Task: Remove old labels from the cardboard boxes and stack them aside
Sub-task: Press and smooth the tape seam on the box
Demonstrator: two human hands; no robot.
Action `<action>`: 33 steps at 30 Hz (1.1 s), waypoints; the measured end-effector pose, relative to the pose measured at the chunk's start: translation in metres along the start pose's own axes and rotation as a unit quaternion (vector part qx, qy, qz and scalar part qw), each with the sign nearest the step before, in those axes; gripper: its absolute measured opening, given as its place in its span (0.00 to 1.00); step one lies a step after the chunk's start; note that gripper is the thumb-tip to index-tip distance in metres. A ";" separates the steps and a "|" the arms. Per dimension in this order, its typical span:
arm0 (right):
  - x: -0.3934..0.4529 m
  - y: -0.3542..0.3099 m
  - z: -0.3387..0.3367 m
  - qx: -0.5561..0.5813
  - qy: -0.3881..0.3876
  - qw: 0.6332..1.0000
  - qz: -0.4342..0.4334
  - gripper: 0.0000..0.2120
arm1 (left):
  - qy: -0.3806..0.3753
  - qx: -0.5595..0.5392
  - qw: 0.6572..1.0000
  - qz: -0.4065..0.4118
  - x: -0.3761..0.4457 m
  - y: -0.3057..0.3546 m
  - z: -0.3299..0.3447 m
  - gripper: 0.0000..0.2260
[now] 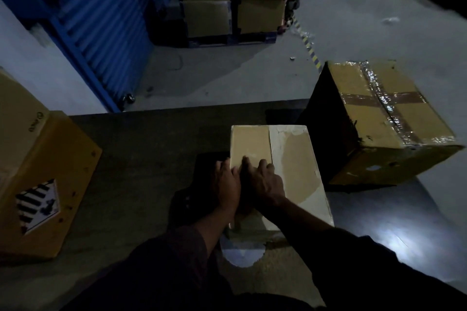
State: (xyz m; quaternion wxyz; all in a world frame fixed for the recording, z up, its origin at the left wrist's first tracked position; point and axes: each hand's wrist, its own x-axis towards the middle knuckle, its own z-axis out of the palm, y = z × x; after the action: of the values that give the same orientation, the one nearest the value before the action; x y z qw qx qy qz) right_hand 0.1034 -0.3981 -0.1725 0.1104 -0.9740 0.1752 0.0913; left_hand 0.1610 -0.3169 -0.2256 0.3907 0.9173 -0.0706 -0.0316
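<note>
Box in hand: we have a small cardboard box lying flat on a dark mat in the middle of the scene, its top facing us.
Box surface: the left strip of the top is plain tan card; the right part shows pale, whitish patches around a brown oval, which may be torn label paper, though the light is too dim for us to be sure.
Left hand: our left hand lies at the near left edge of the box, fingers fairly straight and resting over the edge, not curled round anything.
Right hand: our right hand lies just beside the left, touching it, fingers spread and pressed flat on the tan strip, holding nothing.
Sleeves: dark sleeves cover both forearms up to the wrists.
Taped box: to the right, a larger cardboard box sits tilted on the floor, crossed with brown and shiny clear tape, close to the small box but apart from it.
Labelled box: at the near left, a yellow-brown carton carries a diamond-shaped striped label on its side.
Far stack: far off, cartons are stacked on a pallet.
Left wall: a blue ribbed shutter stands at the far left.
Floor: grey concrete with a yellow-and-black striped line.
</note>
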 end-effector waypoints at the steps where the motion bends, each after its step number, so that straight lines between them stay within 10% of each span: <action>1: 0.008 0.000 -0.002 0.002 -0.007 1.000 0.012 0.35 | 0.000 0.005 1.000 0.003 0.000 -0.001 0.000 0.17; 33: 0.010 0.008 -0.003 0.013 -0.011 0.999 0.039 0.36 | -0.012 0.038 0.999 -0.018 -0.001 0.012 -0.003 0.17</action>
State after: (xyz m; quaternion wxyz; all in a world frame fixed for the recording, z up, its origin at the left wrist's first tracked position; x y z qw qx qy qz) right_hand 0.1097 -0.4097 -0.1731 0.1209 -0.9639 0.2130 0.1040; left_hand 0.1587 -0.3223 -0.2149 0.3541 0.9321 -0.0601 -0.0469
